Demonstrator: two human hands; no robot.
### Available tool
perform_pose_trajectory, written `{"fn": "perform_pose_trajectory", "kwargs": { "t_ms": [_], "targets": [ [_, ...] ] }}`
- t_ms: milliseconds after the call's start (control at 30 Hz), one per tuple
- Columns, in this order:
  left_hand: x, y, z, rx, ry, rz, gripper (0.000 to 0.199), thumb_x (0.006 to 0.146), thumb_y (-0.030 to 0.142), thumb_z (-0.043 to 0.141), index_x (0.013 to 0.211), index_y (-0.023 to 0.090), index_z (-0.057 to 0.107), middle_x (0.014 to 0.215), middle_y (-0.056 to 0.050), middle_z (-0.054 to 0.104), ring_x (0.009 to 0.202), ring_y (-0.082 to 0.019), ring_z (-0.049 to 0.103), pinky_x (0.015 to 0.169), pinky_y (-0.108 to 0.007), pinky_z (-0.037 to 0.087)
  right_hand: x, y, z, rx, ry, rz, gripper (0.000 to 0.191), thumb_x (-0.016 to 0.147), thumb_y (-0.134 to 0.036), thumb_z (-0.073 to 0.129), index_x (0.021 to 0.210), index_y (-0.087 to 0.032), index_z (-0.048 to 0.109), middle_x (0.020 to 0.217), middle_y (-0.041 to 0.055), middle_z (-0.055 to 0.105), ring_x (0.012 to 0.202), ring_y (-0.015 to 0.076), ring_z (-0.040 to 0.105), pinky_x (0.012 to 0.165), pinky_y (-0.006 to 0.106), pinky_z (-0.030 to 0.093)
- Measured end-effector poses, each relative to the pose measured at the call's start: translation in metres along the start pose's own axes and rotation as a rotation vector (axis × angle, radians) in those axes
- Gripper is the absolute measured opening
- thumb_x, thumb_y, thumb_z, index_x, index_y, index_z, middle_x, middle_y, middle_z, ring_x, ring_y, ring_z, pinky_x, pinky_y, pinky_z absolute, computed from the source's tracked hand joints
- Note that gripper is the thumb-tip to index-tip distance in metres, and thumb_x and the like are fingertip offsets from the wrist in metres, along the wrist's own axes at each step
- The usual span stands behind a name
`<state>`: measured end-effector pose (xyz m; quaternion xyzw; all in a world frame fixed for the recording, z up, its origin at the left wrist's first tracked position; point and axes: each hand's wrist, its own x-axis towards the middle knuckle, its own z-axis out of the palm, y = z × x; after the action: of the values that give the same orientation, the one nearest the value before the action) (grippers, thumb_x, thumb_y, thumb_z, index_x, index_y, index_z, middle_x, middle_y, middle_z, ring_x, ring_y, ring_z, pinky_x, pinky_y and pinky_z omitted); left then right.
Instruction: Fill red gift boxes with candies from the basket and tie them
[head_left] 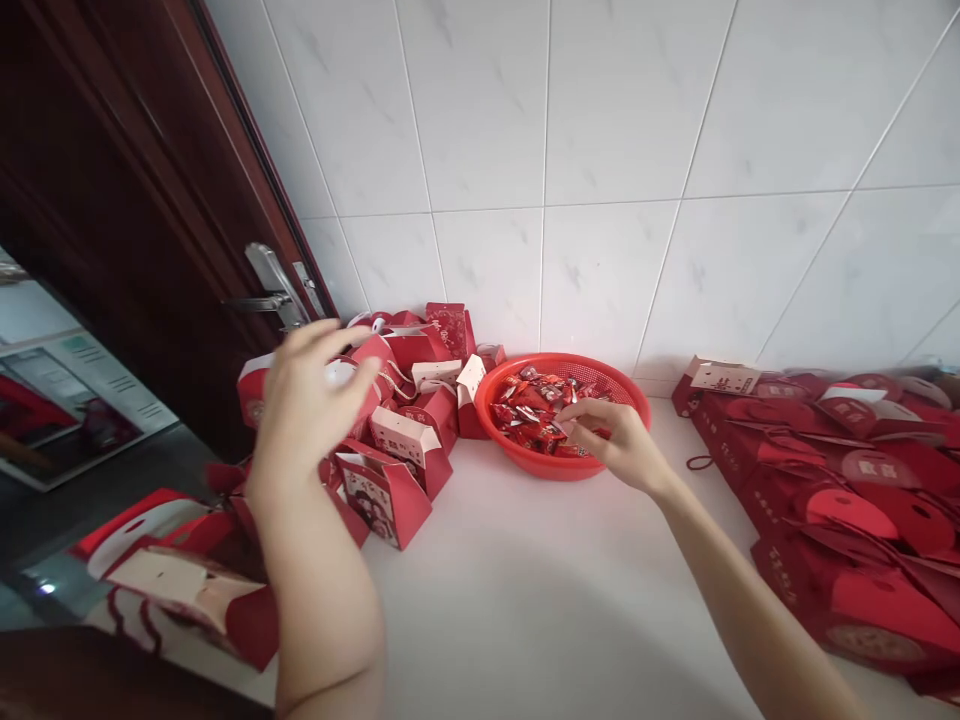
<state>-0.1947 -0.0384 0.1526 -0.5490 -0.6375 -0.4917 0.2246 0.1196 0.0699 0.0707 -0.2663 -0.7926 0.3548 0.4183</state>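
My left hand (311, 400) is raised over the red gift boxes (405, 440) on the left, its fingers and thumb apart with nothing between them. A round red plastic basket (551, 468) stands against the wall, filled with red wrapped candies (529, 400). My right hand (611, 435) reaches in over the right side of this basket. Its thumb and fingertips are pinched together at a small wrapped candy (564, 424). Several of the boxes near my left hand have open tops.
Many more red boxes (847, 500) are piled on the right of the white table (517, 620). A dark wooden door (150, 150) with a metal handle is at the left. The tiled wall (615, 120) rises behind the table.
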Motion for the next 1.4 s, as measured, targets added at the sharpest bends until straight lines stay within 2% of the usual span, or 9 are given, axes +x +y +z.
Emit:
{"fn": "perform_pose_trajectory", "kwargs": {
  "t_ms": [167, 300, 400, 567, 767, 967, 1067, 1200, 1400],
  "targets": [
    [0.005, -0.082, -0.006, 0.054, 0.138, -0.352, 0.021, 0.058, 0.037, 0.089, 0.063, 0.031, 0.069, 0.052, 0.003, 0.064, 0.086, -0.031, 0.074, 0.071, -0.042, 0.06, -0.003, 0.004, 0.005, 0.074, -0.024, 0.045, 0.015, 0.087, -0.034, 0.063, 0.086, -0.022, 0.072, 0.08, 0.0047, 0.074, 0.067, 0.0212, 0.068, 0.067, 0.036, 0.055],
    [0.007, -0.101, -0.002, 0.073, 0.164, -0.362, 0.022, 0.063, 0.041, 0.083, 0.055, 0.028, 0.067, 0.036, 0.006, 0.05, 0.062, -0.024, 0.069, 0.054, -0.036, 0.054, -0.004, 0.004, 0.005, 0.134, -0.014, 0.056, 0.017, 0.086, -0.038, 0.066, 0.087, -0.022, 0.072, 0.081, 0.005, 0.074, 0.07, 0.0223, 0.07, 0.068, 0.037, 0.056],
    [0.01, -0.071, -0.009, 0.147, 0.263, -0.317, 0.017, 0.074, 0.039, 0.074, 0.061, 0.028, 0.07, 0.045, 0.003, 0.058, 0.074, -0.029, 0.071, 0.078, -0.048, 0.057, -0.004, 0.005, 0.006, 0.171, 0.014, 0.069, 0.021, 0.087, -0.041, 0.066, 0.088, -0.021, 0.072, 0.086, 0.006, 0.074, 0.071, 0.0213, 0.069, 0.07, 0.036, 0.058],
    [0.006, 0.023, -0.015, 0.099, 0.077, 0.071, 0.021, 0.092, 0.043, 0.057, 0.086, 0.03, 0.073, 0.092, 0.0, 0.074, 0.084, -0.026, 0.07, 0.081, -0.045, 0.054, -0.008, -0.009, 0.004, 0.289, 0.128, 0.004, 0.028, 0.09, -0.045, 0.066, 0.107, -0.022, 0.067, 0.102, 0.0076, 0.071, 0.08, 0.0196, 0.068, 0.071, 0.034, 0.059],
    [-0.034, 0.097, 0.025, -0.105, -0.173, 0.363, 0.02, 0.098, 0.027, 0.052, 0.104, 0.024, 0.07, 0.098, -0.002, 0.074, 0.09, -0.019, 0.069, 0.08, -0.031, 0.054, -0.029, -0.045, -0.009, 0.12, 0.128, -0.154, 0.03, 0.097, -0.037, 0.061, 0.124, -0.026, 0.063, 0.108, 0.0065, 0.07, 0.08, 0.0169, 0.068, 0.072, 0.032, 0.057],
    [-0.079, 0.105, 0.063, -0.184, -0.435, 0.295, 0.028, 0.095, 0.012, 0.043, 0.103, 0.022, 0.068, 0.091, -0.002, 0.07, 0.073, -0.014, 0.065, 0.062, -0.024, 0.048, -0.043, -0.054, -0.023, -0.277, -0.07, -0.235, 0.017, 0.097, -0.031, 0.061, 0.107, -0.024, 0.072, 0.117, 0.0077, 0.07, 0.1, 0.0203, 0.069, 0.086, 0.032, 0.056],
    [-0.09, 0.103, 0.06, -0.176, -0.476, 0.267, 0.03, 0.094, 0.012, 0.042, 0.093, 0.021, 0.07, 0.086, -0.002, 0.064, 0.066, -0.013, 0.062, 0.058, -0.024, 0.044, -0.047, -0.056, -0.022, -0.386, -0.13, -0.196, 0.023, 0.099, -0.034, 0.058, 0.119, -0.026, 0.066, 0.123, 0.0076, 0.068, 0.088, 0.0173, 0.07, 0.076, 0.03, 0.055],
    [-0.102, 0.102, 0.043, -0.218, -0.571, 0.223, 0.033, 0.095, 0.013, 0.039, 0.095, 0.021, 0.071, 0.086, -0.002, 0.063, 0.063, -0.012, 0.062, 0.058, -0.024, 0.045, -0.053, -0.063, -0.016, -0.572, -0.195, -0.084, 0.027, 0.095, -0.038, 0.061, 0.118, -0.024, 0.061, 0.099, 0.0055, 0.071, 0.066, 0.0164, 0.064, 0.059, 0.028, 0.047],
    [-0.122, 0.082, 0.064, -0.185, -0.606, 0.058, 0.035, 0.092, 0.014, 0.038, 0.097, 0.019, 0.073, 0.086, -0.005, 0.066, 0.069, -0.017, 0.066, 0.062, -0.027, 0.049, -0.053, -0.05, -0.017, -0.549, -0.569, 0.056, 0.063, 0.085, -0.02, 0.065, 0.145, -0.034, 0.05, 0.124, 0.0054, 0.07, 0.093, 0.0212, 0.069, 0.076, 0.028, 0.05]
  ]
}}
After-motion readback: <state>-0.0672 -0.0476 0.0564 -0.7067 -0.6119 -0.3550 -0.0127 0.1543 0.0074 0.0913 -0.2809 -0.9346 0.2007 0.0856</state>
